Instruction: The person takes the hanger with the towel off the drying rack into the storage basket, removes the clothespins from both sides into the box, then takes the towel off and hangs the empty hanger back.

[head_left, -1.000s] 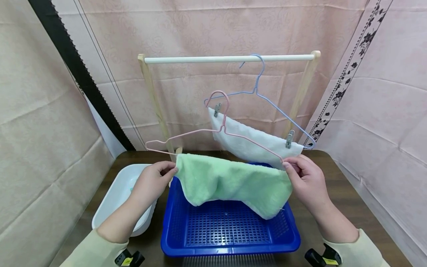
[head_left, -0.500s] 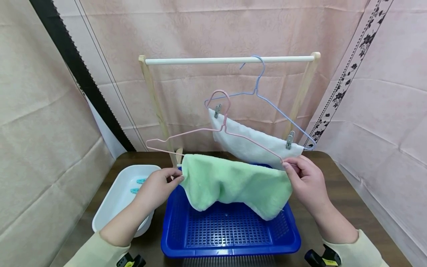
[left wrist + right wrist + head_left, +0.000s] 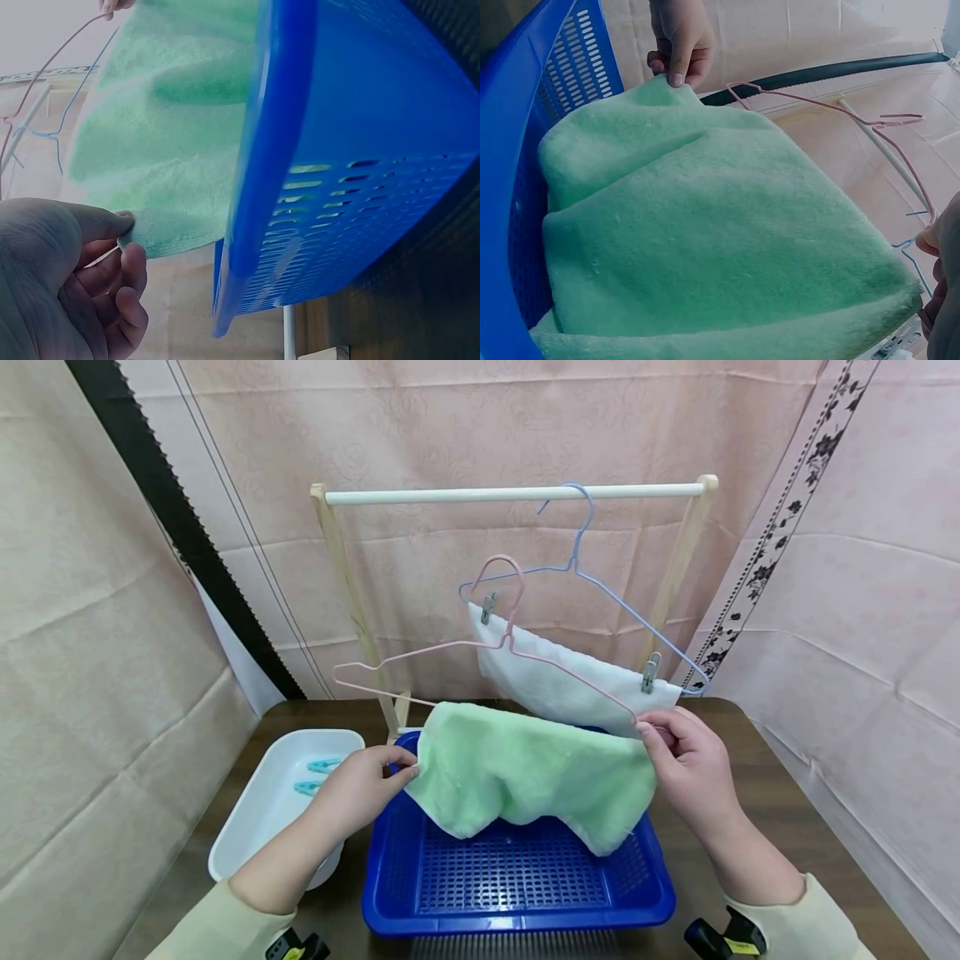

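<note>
A light green plush towel [image 3: 532,768] hangs folded over the lower bar of a pink hanger [image 3: 450,647], in front of and above the blue basket [image 3: 517,922]. With thumb and fingertips my left hand [image 3: 360,787] pinches the towel's left edge, as the left wrist view also shows. My right hand [image 3: 693,764] pinches the right end of the pink hanger, beside the towel's right top corner. The hanger's lower bar is bare at its left end and hidden under the towel elsewhere.
Behind, a blue hanger [image 3: 576,556] on the rack's white rail [image 3: 450,495] carries a white towel [image 3: 555,664] held by grey clips [image 3: 651,672]. To the left stands a white tray [image 3: 251,802] with turquoise clips [image 3: 309,787].
My left hand has moved right and slightly down with the towel's left edge, baring more of the hanger's bar. The pink hook tilts slightly up and right. My right hand stays nearly still.
</note>
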A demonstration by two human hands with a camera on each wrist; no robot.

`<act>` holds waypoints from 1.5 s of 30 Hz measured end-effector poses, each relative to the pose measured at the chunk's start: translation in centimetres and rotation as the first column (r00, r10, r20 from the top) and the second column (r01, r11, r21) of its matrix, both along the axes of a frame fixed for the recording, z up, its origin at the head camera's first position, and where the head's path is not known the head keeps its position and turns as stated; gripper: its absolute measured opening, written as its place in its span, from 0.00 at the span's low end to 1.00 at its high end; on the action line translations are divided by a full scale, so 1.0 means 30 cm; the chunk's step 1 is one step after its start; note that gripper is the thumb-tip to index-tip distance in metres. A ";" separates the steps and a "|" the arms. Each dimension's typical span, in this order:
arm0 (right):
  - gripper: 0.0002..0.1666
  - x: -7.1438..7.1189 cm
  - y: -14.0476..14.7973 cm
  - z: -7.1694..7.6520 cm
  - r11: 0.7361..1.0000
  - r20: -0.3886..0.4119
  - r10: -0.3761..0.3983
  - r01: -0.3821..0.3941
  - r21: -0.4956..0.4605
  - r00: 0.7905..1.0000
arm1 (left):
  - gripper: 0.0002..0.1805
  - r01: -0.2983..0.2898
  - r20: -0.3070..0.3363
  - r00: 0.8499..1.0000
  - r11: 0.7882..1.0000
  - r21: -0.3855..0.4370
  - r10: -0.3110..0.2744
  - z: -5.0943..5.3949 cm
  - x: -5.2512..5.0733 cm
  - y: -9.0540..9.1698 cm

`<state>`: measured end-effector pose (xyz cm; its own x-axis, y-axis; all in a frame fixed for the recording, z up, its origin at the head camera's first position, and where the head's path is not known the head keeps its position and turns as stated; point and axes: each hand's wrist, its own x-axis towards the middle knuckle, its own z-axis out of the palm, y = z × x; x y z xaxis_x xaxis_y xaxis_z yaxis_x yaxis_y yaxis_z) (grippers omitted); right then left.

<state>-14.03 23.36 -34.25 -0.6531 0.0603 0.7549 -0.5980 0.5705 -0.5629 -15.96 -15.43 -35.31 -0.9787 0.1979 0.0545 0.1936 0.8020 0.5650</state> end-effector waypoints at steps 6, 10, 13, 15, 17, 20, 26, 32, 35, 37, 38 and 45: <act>0.08 0.002 0.001 -0.002 1.000 0.014 0.006 -0.006 0.013 1.000 | 0.07 -0.008 0.034 0.999 1.000 -0.008 0.009 -0.002 -0.002 -0.004; 0.07 0.004 0.001 -0.001 1.000 0.019 0.008 -0.008 0.023 1.000 | 0.07 -0.015 0.047 0.999 1.000 -0.006 0.015 -0.005 -0.004 -0.004; 0.07 0.006 0.001 -0.001 1.000 0.021 0.010 -0.010 0.030 1.000 | 0.07 -0.027 0.044 0.999 1.000 -0.008 0.027 -0.008 -0.003 -0.004; 0.07 0.007 0.001 -0.002 0.999 0.026 0.012 -0.013 0.033 1.000 | 0.07 -0.030 0.041 0.999 0.999 -0.011 0.031 -0.009 -0.002 -0.006; 0.07 0.009 0.001 -0.002 0.999 0.036 0.012 -0.013 0.036 0.999 | 0.07 -0.039 0.039 0.998 0.999 -0.010 0.039 -0.010 -0.001 -0.009; 0.07 0.010 0.000 -0.003 0.999 0.053 0.007 -0.009 0.038 0.999 | 0.10 -0.052 0.026 0.998 0.999 0.001 0.052 -0.009 -0.004 -0.012; 0.07 0.008 0.002 -0.008 0.999 0.058 0.020 -0.022 0.039 0.998 | 0.22 -0.088 0.003 0.996 0.995 0.039 0.087 -0.002 -0.015 -0.012; 0.07 0.005 0.003 -0.013 0.999 0.048 0.022 -0.025 0.048 0.999 | 0.25 -0.072 0.013 0.997 0.993 0.089 0.071 0.015 -0.036 0.013; 0.07 0.005 0.000 -0.014 0.999 0.060 0.016 -0.019 0.048 0.998 | 0.24 -0.048 0.008 0.999 0.993 0.108 0.048 0.022 -0.047 0.030; 0.08 0.005 -0.003 -0.015 0.999 0.068 0.021 -0.025 0.048 0.997 | 0.22 -0.038 -0.001 0.999 0.992 0.117 0.039 0.024 -0.052 0.038; 0.08 0.005 -0.004 -0.015 0.998 0.071 0.024 -0.027 0.049 0.997 | 0.22 -0.036 -0.005 0.999 0.992 0.118 0.037 0.024 -0.054 0.041; 0.09 0.003 -0.007 -0.016 0.998 0.064 0.025 -0.028 0.049 0.998 | 0.18 -0.034 -0.024 0.999 0.991 0.131 0.038 0.023 -0.062 0.050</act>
<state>-13.93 23.16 -34.72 -0.7003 0.0055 0.7138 -0.5777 0.5831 -0.5712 -17.81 -13.94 -34.64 -0.9829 0.1519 0.1037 0.1823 0.7287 0.6602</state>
